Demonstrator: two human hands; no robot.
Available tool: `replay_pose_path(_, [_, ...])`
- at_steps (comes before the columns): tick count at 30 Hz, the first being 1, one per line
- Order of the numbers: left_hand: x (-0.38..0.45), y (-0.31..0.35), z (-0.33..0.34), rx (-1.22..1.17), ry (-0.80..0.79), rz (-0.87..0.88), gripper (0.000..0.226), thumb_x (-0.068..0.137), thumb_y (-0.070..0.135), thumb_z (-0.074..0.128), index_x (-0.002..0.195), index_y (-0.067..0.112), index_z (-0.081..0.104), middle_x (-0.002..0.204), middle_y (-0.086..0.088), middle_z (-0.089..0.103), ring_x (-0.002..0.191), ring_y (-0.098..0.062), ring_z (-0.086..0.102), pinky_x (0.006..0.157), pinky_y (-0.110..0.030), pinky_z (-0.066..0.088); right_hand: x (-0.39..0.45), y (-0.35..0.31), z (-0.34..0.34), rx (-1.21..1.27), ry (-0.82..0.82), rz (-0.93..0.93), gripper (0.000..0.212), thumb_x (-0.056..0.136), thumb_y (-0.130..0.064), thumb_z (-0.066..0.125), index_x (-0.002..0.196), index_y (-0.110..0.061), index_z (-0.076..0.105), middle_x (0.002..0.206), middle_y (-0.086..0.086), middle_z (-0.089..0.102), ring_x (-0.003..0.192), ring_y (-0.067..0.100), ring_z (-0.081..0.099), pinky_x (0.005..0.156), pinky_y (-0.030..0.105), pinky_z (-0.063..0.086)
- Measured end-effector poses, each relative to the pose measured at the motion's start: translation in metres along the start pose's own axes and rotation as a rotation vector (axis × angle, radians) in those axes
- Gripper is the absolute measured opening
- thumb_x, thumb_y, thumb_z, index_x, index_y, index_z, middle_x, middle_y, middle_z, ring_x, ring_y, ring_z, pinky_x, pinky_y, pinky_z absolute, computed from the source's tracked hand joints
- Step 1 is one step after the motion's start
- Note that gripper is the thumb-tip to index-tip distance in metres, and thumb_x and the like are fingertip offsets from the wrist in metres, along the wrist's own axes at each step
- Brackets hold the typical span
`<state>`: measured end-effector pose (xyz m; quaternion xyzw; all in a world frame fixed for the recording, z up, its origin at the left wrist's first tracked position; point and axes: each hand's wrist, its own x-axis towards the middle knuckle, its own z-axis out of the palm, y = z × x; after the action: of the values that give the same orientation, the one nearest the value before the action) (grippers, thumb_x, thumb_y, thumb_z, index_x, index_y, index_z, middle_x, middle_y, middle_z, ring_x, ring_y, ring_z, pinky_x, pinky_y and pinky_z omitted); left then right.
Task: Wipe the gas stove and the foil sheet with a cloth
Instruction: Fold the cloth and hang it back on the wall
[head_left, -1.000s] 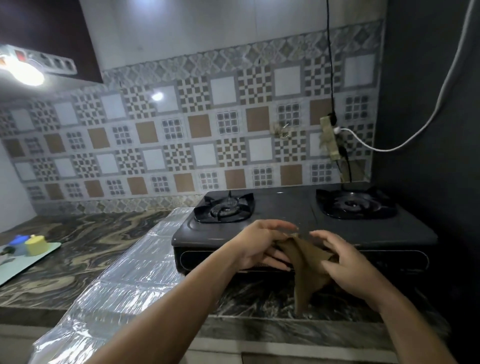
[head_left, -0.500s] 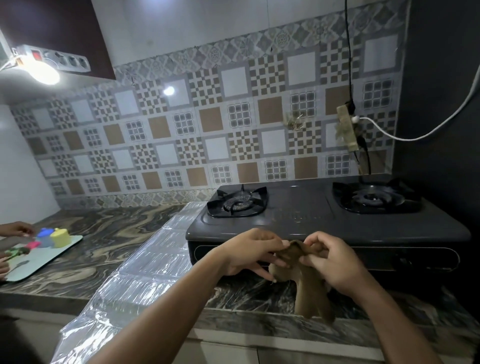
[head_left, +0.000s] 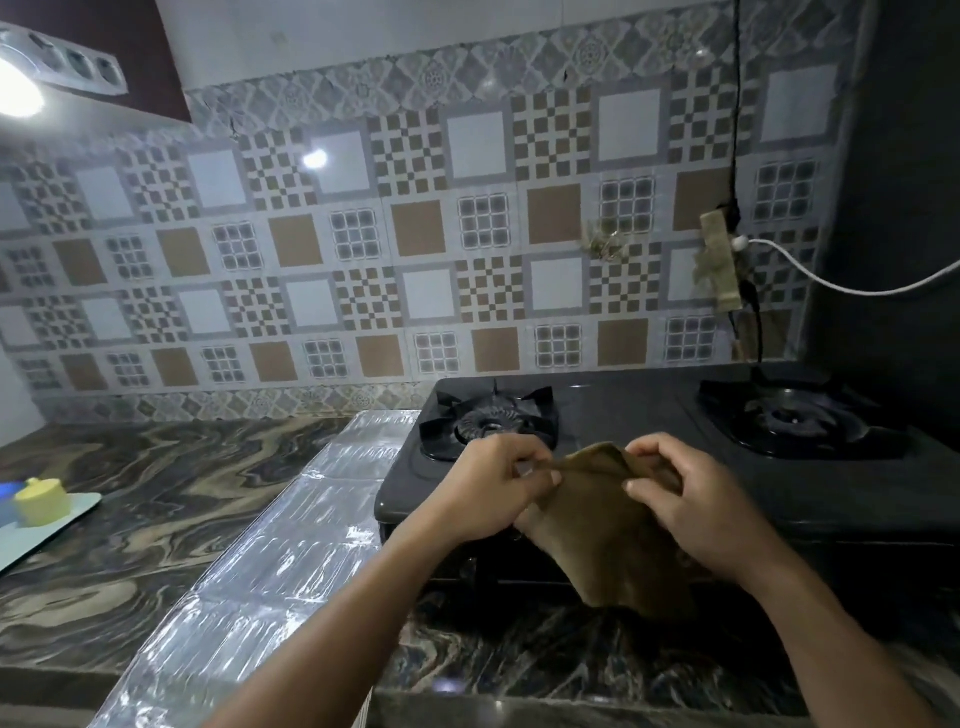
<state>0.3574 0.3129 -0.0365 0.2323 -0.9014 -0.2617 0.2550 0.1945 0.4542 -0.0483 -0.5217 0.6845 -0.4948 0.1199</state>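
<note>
The left hand (head_left: 488, 488) and right hand (head_left: 691, 504) are both pinching the brown cloth (head_left: 597, 535) taut at the gas stove's (head_left: 623, 415) front edge, fingers curled closed, probably arranging it for wiping.

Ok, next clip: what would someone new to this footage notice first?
Probably the two hands in the centre foreground, the left hand and right hand, together holding up a brown cloth in front of the black gas stove. Next, the shiny foil sheet running down the marbled counter left of the stove, and the busy patterned tile wall behind.
</note>
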Motion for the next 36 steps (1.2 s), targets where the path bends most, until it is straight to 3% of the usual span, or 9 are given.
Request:
replay_pose_path(4, [0.030, -0.019, -0.010, -0.173, -0.036, -0.042, 0.011, 0.092, 0.020, 0.061, 0.084, 0.013, 0.065, 0.069, -0.009, 0.068, 0.059, -0.024, 0.065, 0.058, -0.033, 0.055, 0.024, 0.005, -0.002, -0.074, 0.063, -0.028, 0.017, 0.089, -0.014, 0.061, 0.091, -0.031, 0.065, 0.090, -0.013, 0.067, 0.087, -0.003, 0.059, 0.072, 0.018, 0.045])
replay_pose_path(9, [0.076, -0.031, -0.016, -0.265, 0.018, -0.010, 0.007, 0.089, 0.019, 0.067, 0.085, 0.014, 0.069, 0.066, -0.006, 0.068, 0.054, -0.012, 0.061, 0.054, -0.025, 0.053, 0.064, 0.003, -0.017, -0.209, 0.039, -0.044, 0.018, 0.092, -0.013, 0.056, 0.093, -0.031, 0.061, 0.092, -0.013, 0.064, 0.089, -0.002, 0.058, 0.068, 0.015, 0.041])
replay_pose_path(15, [0.154, -0.037, -0.027, -0.215, 0.110, 0.036, 0.008, 0.090, 0.021, 0.065, 0.085, 0.020, 0.070, 0.071, 0.000, 0.069, 0.064, -0.014, 0.067, 0.061, -0.027, 0.058, 0.143, 0.005, -0.040, -0.417, 0.074, -0.213, 0.016, 0.092, -0.011, 0.055, 0.098, -0.026, 0.057, 0.089, -0.016, 0.059, 0.086, -0.002, 0.056, 0.068, 0.013, 0.042])
replay_pose_path(18, [0.202, -0.042, -0.028, -0.084, 0.171, 0.093, 0.005, 0.092, 0.022, 0.062, 0.091, 0.025, 0.065, 0.077, 0.002, 0.069, 0.069, -0.009, 0.067, 0.066, -0.027, 0.059, 0.194, 0.018, -0.053, -0.492, 0.037, -0.290, 0.019, 0.092, -0.011, 0.052, 0.104, -0.026, 0.052, 0.097, -0.017, 0.055, 0.092, -0.002, 0.053, 0.076, 0.016, 0.044])
replay_pose_path(22, [0.278, -0.057, -0.014, 0.083, 0.246, 0.164, 0.008, 0.096, 0.020, 0.053, 0.100, 0.027, 0.051, 0.076, 0.002, 0.065, 0.066, -0.007, 0.063, 0.059, -0.024, 0.057, 0.275, 0.051, -0.070, -0.669, -0.005, -0.417, 0.025, 0.092, -0.011, 0.046, 0.100, -0.032, 0.057, 0.098, -0.017, 0.055, 0.091, 0.004, 0.055, 0.079, 0.030, 0.049])
replay_pose_path(25, [0.343, -0.074, 0.005, 0.291, 0.260, 0.275, 0.007, 0.098, 0.024, 0.046, 0.103, 0.028, 0.049, 0.085, 0.007, 0.060, 0.073, -0.007, 0.059, 0.065, -0.027, 0.054, 0.343, 0.088, -0.081, -0.733, -0.021, -0.382, 0.032, 0.092, -0.012, 0.040, 0.108, -0.033, 0.058, 0.107, -0.013, 0.058, 0.097, 0.008, 0.056, 0.083, 0.033, 0.050])
replay_pose_path(28, [0.402, -0.090, 0.018, 0.439, 0.196, 0.341, 0.021, 0.101, 0.028, 0.040, 0.117, 0.027, 0.054, 0.098, 0.004, 0.056, 0.082, -0.011, 0.056, 0.070, -0.027, 0.051, 0.407, 0.117, -0.088, -0.780, -0.055, -0.316, 0.038, 0.094, -0.020, 0.034, 0.123, -0.037, 0.052, 0.119, -0.011, 0.057, 0.108, 0.012, 0.054, 0.089, 0.038, 0.049])
replay_pose_path(36, [0.535, -0.112, 0.023, 0.572, 0.179, 0.228, 0.034, 0.096, 0.010, 0.048, 0.126, 0.023, 0.055, 0.108, -0.004, 0.058, 0.094, -0.023, 0.059, 0.080, -0.038, 0.053, 0.516, 0.141, -0.095, -0.878, 0.067, -0.281, 0.034, 0.097, -0.021, 0.038, 0.123, -0.035, 0.054, 0.110, -0.001, 0.061, 0.095, 0.022, 0.058, 0.076, 0.040, 0.051])
